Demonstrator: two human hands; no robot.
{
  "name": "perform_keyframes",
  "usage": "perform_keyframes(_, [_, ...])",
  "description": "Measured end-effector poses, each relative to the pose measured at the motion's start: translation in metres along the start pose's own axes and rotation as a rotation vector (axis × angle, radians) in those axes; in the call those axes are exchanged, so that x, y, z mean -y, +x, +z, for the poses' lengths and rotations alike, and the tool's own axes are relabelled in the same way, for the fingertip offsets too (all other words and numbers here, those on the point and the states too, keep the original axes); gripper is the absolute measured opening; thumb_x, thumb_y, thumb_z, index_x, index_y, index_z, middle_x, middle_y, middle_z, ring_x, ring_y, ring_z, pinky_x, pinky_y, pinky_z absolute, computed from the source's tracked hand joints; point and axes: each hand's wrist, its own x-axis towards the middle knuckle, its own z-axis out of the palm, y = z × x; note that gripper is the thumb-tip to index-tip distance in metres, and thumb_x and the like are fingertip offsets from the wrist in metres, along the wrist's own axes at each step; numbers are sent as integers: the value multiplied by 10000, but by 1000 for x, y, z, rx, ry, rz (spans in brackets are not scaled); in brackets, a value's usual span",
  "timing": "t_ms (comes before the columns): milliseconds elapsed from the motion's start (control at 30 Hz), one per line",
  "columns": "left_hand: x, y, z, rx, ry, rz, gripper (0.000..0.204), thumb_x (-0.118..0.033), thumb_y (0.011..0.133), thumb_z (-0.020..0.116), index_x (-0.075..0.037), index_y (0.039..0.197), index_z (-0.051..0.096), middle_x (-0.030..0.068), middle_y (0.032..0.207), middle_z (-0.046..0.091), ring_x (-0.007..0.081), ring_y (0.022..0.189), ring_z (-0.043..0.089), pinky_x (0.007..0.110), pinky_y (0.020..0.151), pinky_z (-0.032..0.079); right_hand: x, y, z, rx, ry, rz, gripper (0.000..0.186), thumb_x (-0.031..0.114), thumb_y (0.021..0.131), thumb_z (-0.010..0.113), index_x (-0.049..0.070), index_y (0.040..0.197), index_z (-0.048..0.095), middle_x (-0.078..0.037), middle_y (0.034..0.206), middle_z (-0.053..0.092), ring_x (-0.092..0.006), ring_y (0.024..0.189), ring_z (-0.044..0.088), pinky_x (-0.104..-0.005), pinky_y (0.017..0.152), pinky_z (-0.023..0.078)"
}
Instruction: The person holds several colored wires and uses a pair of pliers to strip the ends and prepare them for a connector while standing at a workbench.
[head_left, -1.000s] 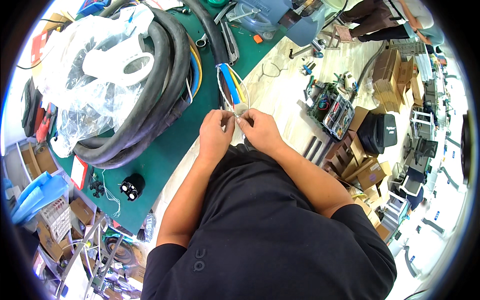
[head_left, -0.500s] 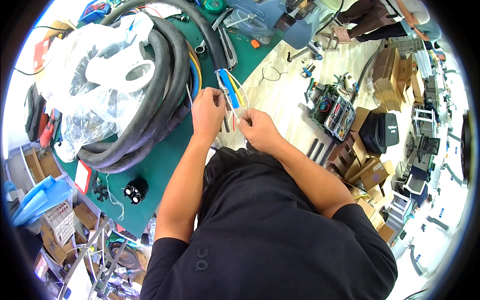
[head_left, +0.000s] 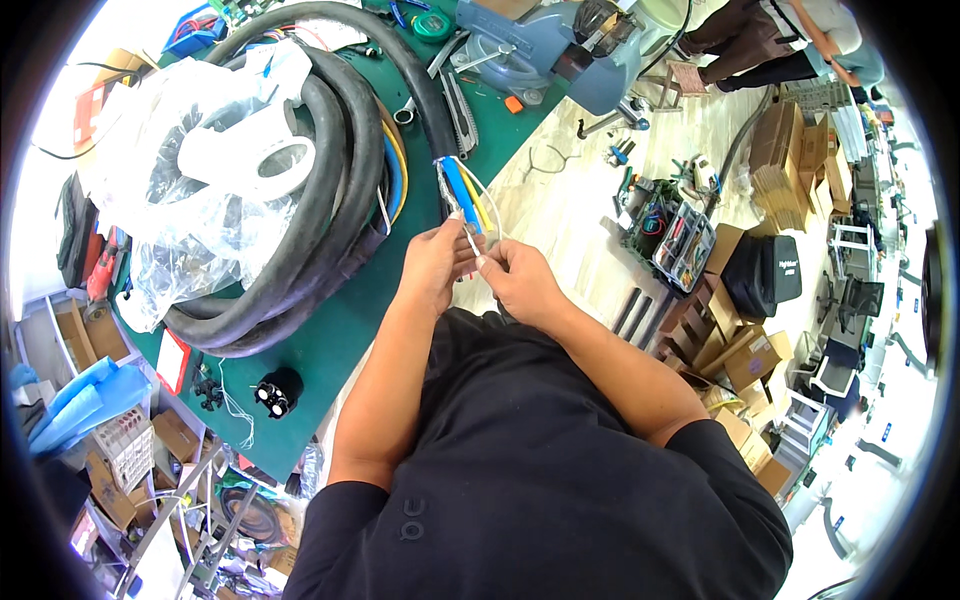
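"What was being held by the hands?"

"A thin whitish strand [head_left: 473, 242] was pinched between the thumb and forefinger of the right hand [head_left: 522, 283]. The fingers of the left hand [head_left: 435, 268] were curled beside it; whether anything was gripped by them could not be told."

"Where was the strand located?"

"At the stripped end of a thick black cable [head_left: 427, 95], in front of the body. A blue conductor [head_left: 456, 183], a yellow conductor [head_left: 481, 207] and twisted silvery braid [head_left: 446, 187] were exposed there."

"And around that?"

"The cable was laid across a green table [head_left: 315, 375], where its coils [head_left: 345, 130] were partly covered by clear plastic wrapping [head_left: 170, 250]. Near the front edge, a round black fitting [head_left: 279, 392] could be seen."

"Farther out?"

"On the floor to the right, an open toolbox [head_left: 684, 246] was seen, with cardboard boxes [head_left: 775, 150] stacked beyond it."
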Motion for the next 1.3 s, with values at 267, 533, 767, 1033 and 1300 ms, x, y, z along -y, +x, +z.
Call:
perform_keyframes(267, [14,-17,8,49,-157,-53,325,-232,962,515,62,1087,574,137,968,647,212,857,634,319,778,517,-12,4,-2,4,44,19,214,184,898,604,-10,812,580,-74,668,583,-134,580,542,-291,550,439])
perform_keyframes(533, [10,16,8,9,-340,5,259,-176,952,518,55,1060,557,144,960,638,232,864,624,355,797,505,2,1,-8,6,-80,28,199,164,897,610,-4,796,576,-28,654,563,-101,576,517,-270,535,431])
perform_keyframes(767, [5,-3,16,22,-273,-93,239,-163,953,511,57,1031,560,137,939,622,217,832,613,344,764,516,-1,2,-9,-2,-74,51,249,212,866,619,-27,798,609,-150,715,635,-221,666,603,-350,646,472])
perform_keyframes(1033, [-1,45,13,-24,-389,28,197,-146,951,520,40,1003,560,114,901,611,206,793,608,333,730,525,4,2,-11,48,-110,80,238,200,878,626,-23,805,590,-82,667,588,-144,611,546,-306,576,447])
perform_keyframes(1300, [-13,76,6,-2,-383,10,187,-137,960,499,34,1004,558,99,894,622,185,781,623,311,717,541,15,1,-14,72,-168,56,263,218,859,632,-40,818,605,-167,708,635,-245,651,603,-365,633,472])
